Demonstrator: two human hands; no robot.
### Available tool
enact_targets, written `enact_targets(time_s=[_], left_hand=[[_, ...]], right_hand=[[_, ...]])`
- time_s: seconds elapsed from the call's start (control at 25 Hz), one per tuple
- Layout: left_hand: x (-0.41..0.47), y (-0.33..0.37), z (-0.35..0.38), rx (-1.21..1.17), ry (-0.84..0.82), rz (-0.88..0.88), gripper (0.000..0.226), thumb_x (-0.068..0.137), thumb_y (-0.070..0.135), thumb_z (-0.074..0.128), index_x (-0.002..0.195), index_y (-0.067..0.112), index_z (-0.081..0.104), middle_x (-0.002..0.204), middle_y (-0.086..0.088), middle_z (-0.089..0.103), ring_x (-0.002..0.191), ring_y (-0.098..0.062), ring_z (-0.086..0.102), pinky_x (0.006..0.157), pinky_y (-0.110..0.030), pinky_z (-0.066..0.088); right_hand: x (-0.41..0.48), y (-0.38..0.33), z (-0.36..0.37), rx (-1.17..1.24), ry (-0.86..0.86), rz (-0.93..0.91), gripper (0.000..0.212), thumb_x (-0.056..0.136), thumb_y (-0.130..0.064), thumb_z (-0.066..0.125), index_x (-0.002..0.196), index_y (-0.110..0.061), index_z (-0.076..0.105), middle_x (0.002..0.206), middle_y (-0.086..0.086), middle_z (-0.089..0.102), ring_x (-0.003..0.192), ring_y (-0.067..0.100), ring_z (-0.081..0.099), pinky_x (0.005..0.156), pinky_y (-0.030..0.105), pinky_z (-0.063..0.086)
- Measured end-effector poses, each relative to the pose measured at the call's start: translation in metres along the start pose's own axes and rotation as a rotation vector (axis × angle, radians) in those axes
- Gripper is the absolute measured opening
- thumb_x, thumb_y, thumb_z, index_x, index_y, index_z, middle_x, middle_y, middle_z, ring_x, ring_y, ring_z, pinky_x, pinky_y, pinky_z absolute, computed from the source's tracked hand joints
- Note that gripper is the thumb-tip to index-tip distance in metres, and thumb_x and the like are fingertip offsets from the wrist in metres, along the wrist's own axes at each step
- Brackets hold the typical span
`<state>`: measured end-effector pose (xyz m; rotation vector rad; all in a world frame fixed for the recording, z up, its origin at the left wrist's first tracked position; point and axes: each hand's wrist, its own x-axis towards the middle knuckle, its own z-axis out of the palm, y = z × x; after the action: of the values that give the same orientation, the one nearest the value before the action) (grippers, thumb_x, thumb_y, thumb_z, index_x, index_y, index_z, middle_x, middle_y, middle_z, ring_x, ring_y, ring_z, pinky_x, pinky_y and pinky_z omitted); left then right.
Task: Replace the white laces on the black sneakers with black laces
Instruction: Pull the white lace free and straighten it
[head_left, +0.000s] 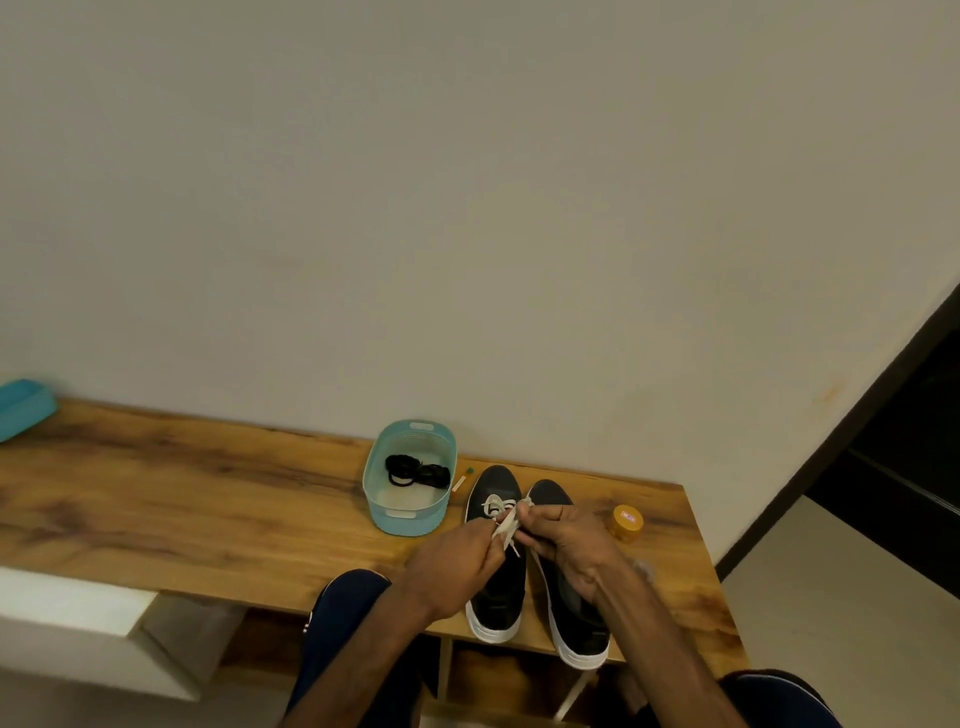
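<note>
Two black sneakers with white soles stand side by side on the wooden table, the left sneaker (497, 582) and the right sneaker (569, 618), heels toward me. A white lace (506, 525) is threaded in the left sneaker. My left hand (457, 564) pinches a bunch of this lace above the shoe. My right hand (563, 540) pinches the same lace from the right and hides most of the right sneaker's lacing. Black laces (415, 475) lie coiled inside a light blue basket (402, 519) to the left of the shoes.
A small orange jar (626, 522) stands right of the sneakers. A small stick with a green tip (462, 479) lies between basket and shoes. A blue lid or tray (23, 408) sits at the table's far left. The wall runs behind; the table's right edge (711, 582) is near.
</note>
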<state>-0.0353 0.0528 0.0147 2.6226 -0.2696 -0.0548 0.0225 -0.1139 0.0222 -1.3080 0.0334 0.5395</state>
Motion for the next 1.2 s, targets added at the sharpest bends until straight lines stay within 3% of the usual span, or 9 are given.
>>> enact_targets(time_s=[0.2, 0.32, 0.44, 0.6, 0.68, 0.8, 1.0, 1.08, 1.2], left_hand=[[0.025, -0.027, 0.006, 0.154, 0.101, -0.066, 0.032, 0.107, 0.038, 0.027, 0.117, 0.019, 0.051, 0.106, -0.001, 0.06, 0.086, -0.014, 0.059, 0.075, -0.03, 0.051], [0.047, -0.045, 0.007, 0.228, 0.127, -0.137, 0.033, 0.107, 0.035, 0.025, 0.122, 0.017, 0.048, 0.114, -0.003, 0.056, 0.096, -0.016, 0.058, 0.073, -0.029, 0.045], [0.065, -0.065, 0.002, 0.22, 0.118, -0.21, 0.032, 0.107, 0.036, 0.026, 0.12, 0.017, 0.048, 0.114, -0.003, 0.056, 0.096, -0.017, 0.06, 0.075, -0.032, 0.051], [0.079, -0.094, -0.009, 0.028, 0.11, -0.282, 0.036, 0.107, 0.038, 0.026, 0.116, 0.015, 0.051, 0.111, -0.006, 0.056, 0.094, -0.021, 0.058, 0.079, -0.04, 0.051], [0.078, -0.114, -0.018, -0.043, 0.106, -0.351, 0.038, 0.106, 0.041, 0.028, 0.118, 0.014, 0.051, 0.114, -0.006, 0.054, 0.097, -0.021, 0.055, 0.083, -0.041, 0.05], [0.068, -0.145, -0.03, -0.079, 0.177, -0.549, 0.042, 0.105, 0.042, 0.035, 0.135, 0.014, 0.045, 0.132, -0.008, 0.048, 0.119, -0.025, 0.049, 0.092, -0.042, 0.047], [0.061, -0.157, -0.043, -0.122, 0.381, -0.77, 0.04, 0.103, 0.032, 0.046, 0.137, 0.012, 0.043, 0.132, -0.012, 0.05, 0.12, -0.031, 0.051, 0.087, -0.045, 0.047], [0.063, -0.157, -0.043, -0.152, 0.383, -0.795, 0.04, 0.102, 0.032, 0.048, 0.136, 0.012, 0.044, 0.132, -0.011, 0.05, 0.117, -0.031, 0.054, 0.087, -0.044, 0.049], [0.064, -0.159, -0.041, -0.167, 0.381, -0.793, 0.04, 0.101, 0.036, 0.05, 0.134, 0.014, 0.045, 0.132, -0.008, 0.052, 0.117, -0.028, 0.054, 0.088, -0.043, 0.048]], right_hand=[[0.051, 0.017, 0.025, 0.003, 0.208, -0.018, 0.031, 0.079, -0.016, 0.078, 0.092, 0.012, 0.073, 0.093, 0.024, 0.074, 0.081, 0.027, 0.073, 0.062, 0.025, 0.059], [0.08, 0.026, 0.044, 0.016, 0.289, -0.076, 0.022, 0.081, -0.008, 0.078, 0.096, 0.007, 0.071, 0.088, 0.02, 0.075, 0.076, 0.025, 0.074, 0.065, 0.03, 0.059], [0.109, 0.03, 0.057, -0.034, 0.283, -0.127, 0.027, 0.083, -0.004, 0.077, 0.108, 0.003, 0.07, 0.094, 0.016, 0.077, 0.088, 0.029, 0.075, 0.081, 0.04, 0.061], [0.154, 0.026, 0.072, -0.149, 0.19, -0.172, 0.022, 0.084, -0.002, 0.076, 0.105, 0.004, 0.073, 0.089, 0.018, 0.076, 0.086, 0.033, 0.073, 0.078, 0.04, 0.061], [0.178, 0.022, 0.08, -0.32, 0.143, -0.238, 0.02, 0.083, -0.004, 0.078, 0.101, 0.003, 0.074, 0.089, 0.02, 0.075, 0.087, 0.037, 0.073, 0.082, 0.044, 0.06], [0.218, 0.018, 0.091, -0.788, 0.024, -0.346, 0.016, 0.082, -0.009, 0.08, 0.095, 0.0, 0.075, 0.089, 0.007, 0.075, 0.084, 0.019, 0.072, 0.079, 0.03, 0.056], [0.266, 0.056, 0.121, -1.664, -0.485, -0.218, 0.007, 0.085, 0.002, 0.066, 0.083, -0.005, 0.065, 0.099, 0.017, 0.071, 0.091, 0.03, 0.067, 0.071, 0.035, 0.048], [0.272, 0.075, 0.125, -1.813, -0.6, -0.219, 0.012, 0.087, 0.0, 0.065, 0.098, 0.0, 0.067, 0.103, 0.018, 0.068, 0.095, 0.032, 0.066, 0.069, 0.034, 0.043], [0.277, 0.091, 0.131, -1.829, -0.655, -0.25, 0.011, 0.093, -0.004, 0.059, 0.099, -0.001, 0.067, 0.1, 0.015, 0.069, 0.091, 0.031, 0.068, 0.066, 0.034, 0.043]])
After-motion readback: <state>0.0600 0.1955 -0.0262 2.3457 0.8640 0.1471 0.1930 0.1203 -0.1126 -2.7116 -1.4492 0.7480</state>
